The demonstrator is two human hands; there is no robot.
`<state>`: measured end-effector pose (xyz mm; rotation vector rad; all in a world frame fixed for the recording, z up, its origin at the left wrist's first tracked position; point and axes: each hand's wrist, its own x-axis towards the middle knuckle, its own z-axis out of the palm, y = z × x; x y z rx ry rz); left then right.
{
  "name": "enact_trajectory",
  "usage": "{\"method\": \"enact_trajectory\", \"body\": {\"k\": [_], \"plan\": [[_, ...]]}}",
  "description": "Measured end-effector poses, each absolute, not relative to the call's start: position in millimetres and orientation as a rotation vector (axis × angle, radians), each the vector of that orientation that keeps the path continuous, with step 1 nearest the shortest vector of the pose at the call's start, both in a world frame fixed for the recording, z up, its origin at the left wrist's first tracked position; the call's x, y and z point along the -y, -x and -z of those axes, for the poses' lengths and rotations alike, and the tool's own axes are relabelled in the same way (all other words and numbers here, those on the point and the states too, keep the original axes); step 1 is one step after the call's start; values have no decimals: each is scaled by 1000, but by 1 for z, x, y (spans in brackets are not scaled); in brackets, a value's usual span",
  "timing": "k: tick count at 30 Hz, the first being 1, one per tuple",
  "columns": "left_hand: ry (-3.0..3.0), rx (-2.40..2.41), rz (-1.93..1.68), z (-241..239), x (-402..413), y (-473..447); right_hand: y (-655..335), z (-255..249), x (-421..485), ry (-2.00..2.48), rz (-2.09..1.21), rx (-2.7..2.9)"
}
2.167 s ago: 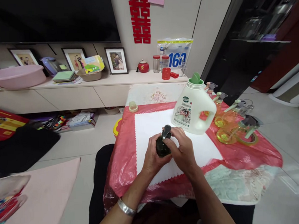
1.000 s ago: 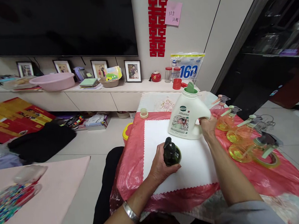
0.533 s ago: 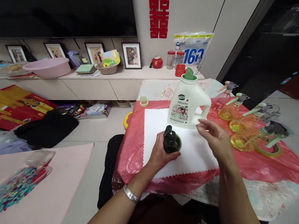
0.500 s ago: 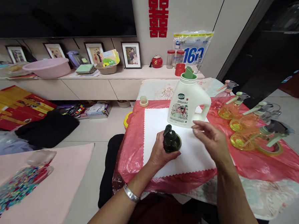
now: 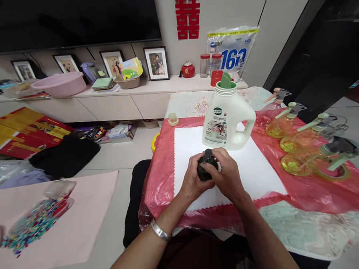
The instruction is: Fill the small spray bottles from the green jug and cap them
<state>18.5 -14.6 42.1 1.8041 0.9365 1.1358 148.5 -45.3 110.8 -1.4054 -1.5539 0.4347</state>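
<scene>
Step in hand, as it reads: work at the top of the dark green pump bottle [image 5: 203, 172], both hands on it at once. The bottle stands upright on the white scalloped mat [image 5: 259, 166], near its front half and just in front of the white detergent jug [image 5: 227, 122], not touching the jug. Left hand [image 5: 192, 184] is curled round the bottle's body from the left, fingers closed on it. Right hand [image 5: 229, 176] comes in from the right, thumb and fingers pinched on the pump head [image 5: 208, 153] and collar; only the nozzle tip shows above the knuckles. Whether the head is seated or loose on its thread cannot be told, as the fingers cover the joint. Judgement: turning the head either way calls for the left hand to hold the body firm against spin and keep it vertical, since the glossy bottle looks slippery. The mat lies on a red plastic sheet [image 5: 158, 179] over the worktop [image 5: 307, 228]. Yellow spray bottles [image 5: 287, 125] lie well to the right, and a small cap [image 5: 173, 118] sits at the far left corner.
</scene>
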Motion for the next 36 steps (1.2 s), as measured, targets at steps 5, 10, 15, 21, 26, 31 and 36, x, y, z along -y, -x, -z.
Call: {"method": "enact_trajectory", "body": {"k": [5,10,15,21,26,31,36], "plan": [[-1790,-931,-1137,-43,15,-19,-151,-106,45,1370,-465,1534],[-1812,-941,-1095,-47,14,-17,-151,-102,45,1382,-411,1527],[-1770,-966,-1084,-66,21,-6,-150,-98,44,1391,-376,1475],[-1602,-895,-1169,-85,37,-3,-162,-104,47,1307,-568,1589],[-1455,-979,-1298,-82,38,-18,-173,-104,50,1242,-692,1631],[-1405,-1034,-1350,-83,32,-27,-173,-93,45,1222,-643,1530],[-1438,-1058,-1300,-83,28,-24,-174,-88,44,1236,-647,1508]]}}
